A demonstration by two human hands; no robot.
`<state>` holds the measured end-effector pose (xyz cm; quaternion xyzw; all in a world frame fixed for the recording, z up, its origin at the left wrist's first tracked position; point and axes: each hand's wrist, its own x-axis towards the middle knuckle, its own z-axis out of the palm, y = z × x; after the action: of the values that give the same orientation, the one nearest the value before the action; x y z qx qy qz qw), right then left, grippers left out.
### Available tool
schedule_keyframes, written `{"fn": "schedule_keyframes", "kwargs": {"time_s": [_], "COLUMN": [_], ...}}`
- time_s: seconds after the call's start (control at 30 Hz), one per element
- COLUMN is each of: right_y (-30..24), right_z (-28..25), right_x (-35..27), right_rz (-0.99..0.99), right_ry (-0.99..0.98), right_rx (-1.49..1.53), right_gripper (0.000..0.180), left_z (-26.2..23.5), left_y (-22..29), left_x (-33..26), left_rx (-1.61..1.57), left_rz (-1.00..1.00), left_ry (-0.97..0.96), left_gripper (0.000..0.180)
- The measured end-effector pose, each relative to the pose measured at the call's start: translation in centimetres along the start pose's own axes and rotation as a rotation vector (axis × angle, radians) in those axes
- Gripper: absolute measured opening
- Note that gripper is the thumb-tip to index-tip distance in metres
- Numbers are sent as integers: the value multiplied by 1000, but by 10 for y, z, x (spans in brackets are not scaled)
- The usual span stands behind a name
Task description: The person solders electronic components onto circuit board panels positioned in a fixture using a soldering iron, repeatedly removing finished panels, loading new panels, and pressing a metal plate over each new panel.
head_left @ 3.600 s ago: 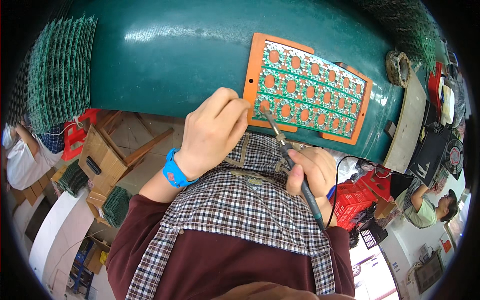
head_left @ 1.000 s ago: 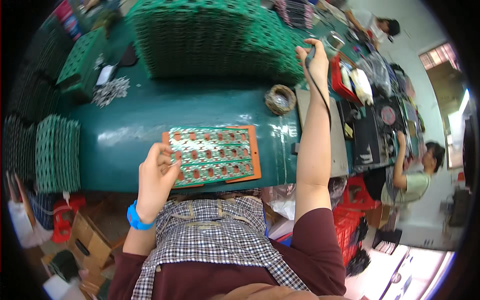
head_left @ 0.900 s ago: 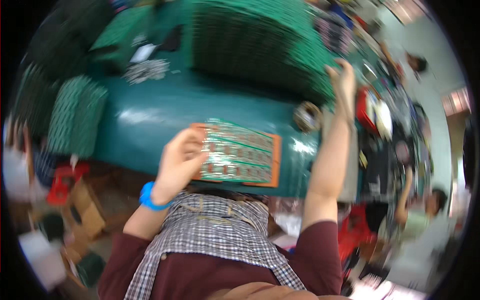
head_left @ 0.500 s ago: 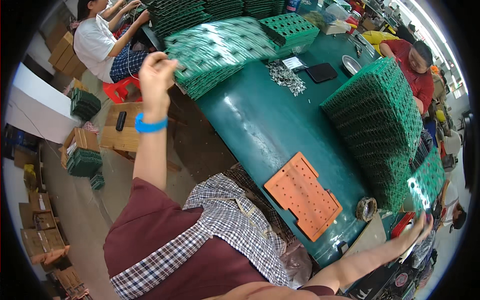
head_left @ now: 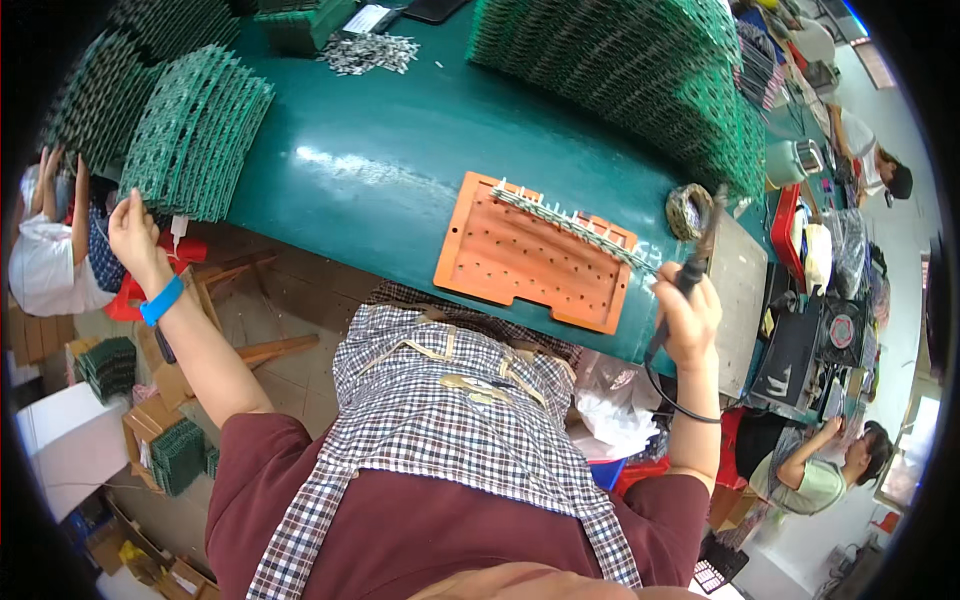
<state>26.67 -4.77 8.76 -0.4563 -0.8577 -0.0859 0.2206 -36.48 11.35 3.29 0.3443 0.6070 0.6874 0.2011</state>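
Observation:
My left hand [head_left: 135, 235] is stretched out to the left, by the lower edge of a leaning stack of green circuit boards [head_left: 195, 130]; nothing shows in its fingers. It wears a blue wristband [head_left: 160, 300]. My right hand [head_left: 688, 315] grips a black soldering iron [head_left: 702, 245] with a cable, tip up, just right of an orange fixture plate [head_left: 530, 255]. The plate lies bare on the teal table [head_left: 370, 170], with a row of metal pins along its far edge. A coil of solder wire [head_left: 686, 210] sits beside the iron's tip.
A large stack of green boards [head_left: 620, 70] fills the far right of the table, with a heap of small metal parts [head_left: 365, 50] at the back. A grey mat [head_left: 740, 290] and red tray [head_left: 785, 225] lie to the right. Other people sit at left [head_left: 50, 260] and right [head_left: 815, 480].
The green board that lay on the orange plate is gone; my left hand swung out to the stack at left. My right hand came back from the right with the soldering iron.

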Motion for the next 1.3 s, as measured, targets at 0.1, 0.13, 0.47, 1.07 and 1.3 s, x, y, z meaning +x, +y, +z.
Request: {"fn": "schedule_keyframes", "kwargs": {"time_s": [0.1,0.13,0.47,1.07,1.3], "right_y": [-8,-15,-38,-11,-33], "right_z": [7,10,27,19,24], "right_x": [-3,-8,-48,-1,-18], "right_rz": [-166,-134,208,392,454], "right_ry": [13,-88,-207,-373,-344], "right_rx": [-100,-146,140,231,369], "right_gripper": [30,29,29,42,38], "left_z": [9,20,152,185,172], "left_y": [19,27,45,51,61], "left_x": [-24,-41,-265,-272,-284], "left_rx": [28,71,435,734,555], "left_rz": [164,249,860,1042,1078], "left_ry": [96,253,-1305,-1651,-1710], "left_gripper": [15,16,28,42,41]}}
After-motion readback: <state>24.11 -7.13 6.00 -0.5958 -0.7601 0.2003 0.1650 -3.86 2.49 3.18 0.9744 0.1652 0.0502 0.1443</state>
